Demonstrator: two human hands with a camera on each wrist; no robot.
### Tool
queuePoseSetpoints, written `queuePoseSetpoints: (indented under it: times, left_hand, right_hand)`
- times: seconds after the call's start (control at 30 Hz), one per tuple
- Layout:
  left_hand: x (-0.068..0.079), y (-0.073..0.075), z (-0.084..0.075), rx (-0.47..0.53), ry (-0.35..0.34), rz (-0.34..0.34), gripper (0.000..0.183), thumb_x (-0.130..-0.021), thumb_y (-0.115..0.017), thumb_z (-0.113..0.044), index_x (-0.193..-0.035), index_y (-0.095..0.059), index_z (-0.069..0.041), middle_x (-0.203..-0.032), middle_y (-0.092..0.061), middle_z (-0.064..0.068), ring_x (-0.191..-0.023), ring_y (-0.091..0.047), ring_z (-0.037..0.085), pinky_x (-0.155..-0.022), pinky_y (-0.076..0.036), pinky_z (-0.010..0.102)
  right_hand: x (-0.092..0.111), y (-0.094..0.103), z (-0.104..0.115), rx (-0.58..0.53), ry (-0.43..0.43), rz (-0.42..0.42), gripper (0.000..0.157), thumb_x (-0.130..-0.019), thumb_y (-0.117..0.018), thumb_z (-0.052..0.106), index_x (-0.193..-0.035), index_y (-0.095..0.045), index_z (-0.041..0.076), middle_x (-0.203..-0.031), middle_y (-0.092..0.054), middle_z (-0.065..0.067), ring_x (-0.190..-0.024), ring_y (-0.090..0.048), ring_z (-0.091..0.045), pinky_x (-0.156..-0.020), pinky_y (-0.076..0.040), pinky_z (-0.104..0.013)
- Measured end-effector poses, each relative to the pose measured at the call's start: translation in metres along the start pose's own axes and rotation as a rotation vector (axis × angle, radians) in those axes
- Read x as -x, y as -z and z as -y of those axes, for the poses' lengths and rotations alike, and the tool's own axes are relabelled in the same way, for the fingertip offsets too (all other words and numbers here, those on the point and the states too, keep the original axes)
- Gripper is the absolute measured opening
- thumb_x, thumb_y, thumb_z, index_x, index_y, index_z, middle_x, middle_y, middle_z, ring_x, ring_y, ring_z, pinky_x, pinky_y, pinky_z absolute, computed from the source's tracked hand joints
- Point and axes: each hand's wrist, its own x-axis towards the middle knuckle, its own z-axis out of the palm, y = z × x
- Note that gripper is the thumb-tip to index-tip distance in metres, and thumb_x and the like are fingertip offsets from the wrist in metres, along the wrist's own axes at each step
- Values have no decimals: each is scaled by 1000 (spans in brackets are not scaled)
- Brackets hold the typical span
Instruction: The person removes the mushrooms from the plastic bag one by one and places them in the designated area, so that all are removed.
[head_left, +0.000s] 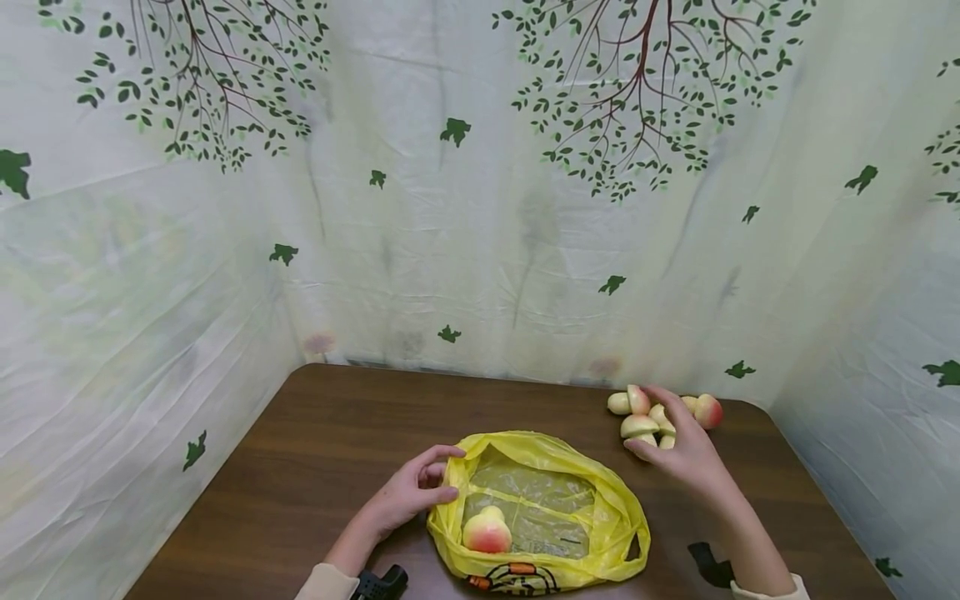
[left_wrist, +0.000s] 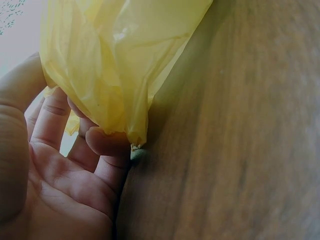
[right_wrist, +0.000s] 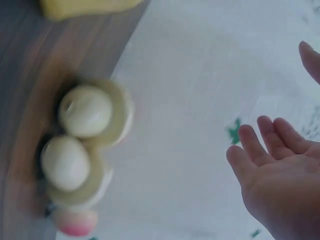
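Observation:
A yellow plastic bag (head_left: 525, 442) lies with its mouth spread upward on the table. My left hand (head_left: 405, 493) holds its left rim; in the left wrist view the bag's thin film (left_wrist: 115, 65) passes between thumb and curled fingers. Inside the bag, at the lower left, is a toy mushroom (head_left: 487, 531) with a pinkish-red cap. At the back right, my right hand (head_left: 686, 450) reaches over several similar mushrooms (head_left: 639, 427), thumb and fingers spread. The right wrist view shows this hand's empty palm and loosely extended fingers, apart from two mushrooms with pale round stems (right_wrist: 65, 162).
Another red-capped mushroom (head_left: 707, 411) lies beyond the right hand, near the table's back right corner. The brown wooden table (head_left: 360, 408) is enclosed by pale curtains (head_left: 480, 250) printed with leaves and branches. Black straps (head_left: 381, 582) sit at the wrists.

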Motion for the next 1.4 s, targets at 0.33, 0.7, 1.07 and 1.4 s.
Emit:
queuePoseSetpoints:
  times: [0.33,0.7,1.07,1.4]
  left_hand:
    - [0,-1,-1,-2,-10,0,57,-104,-70,-17,-154,-46,-5,-105,-73,0,-87,-65,6,-78,-55,24]
    - [0,0,-1,-9,3,5,57,-103,-71,-19,-153,-46,-6,-113,-75,9,-92,-67,8,-82,-57,25]
    - [-1,1,-2,-5,-10,13,56,-103,-71,-19,-152,-47,-6,-119,-75,16,-98,-70,8,-85,-59,26]
    - [0,1,1,15,-25,18,55,-104,-69,-16,-152,-46,-5,-124,-73,27,-100,-71,7,-85,-59,27]
  right_hand:
    - [10,-30,34,-58,129,96,80,-92,-85,20,-159,-43,10,-162,-46,-18,-150,-41,-45,-114,-39,-71]
    - [18,-64,59,-164,67,226,73,-93,-83,39,-156,-46,27,-163,-48,-9,-152,-42,-42,-115,-39,-69]
    - [16,-98,81,-253,32,332,76,-90,-86,41,-155,-49,27,-160,-51,2,-154,-43,-33,-123,-34,-64]
    - [19,-121,85,-267,62,429,74,-94,-81,43,-156,-49,17,-159,-54,-5,-150,-47,-39,-118,-38,-68]
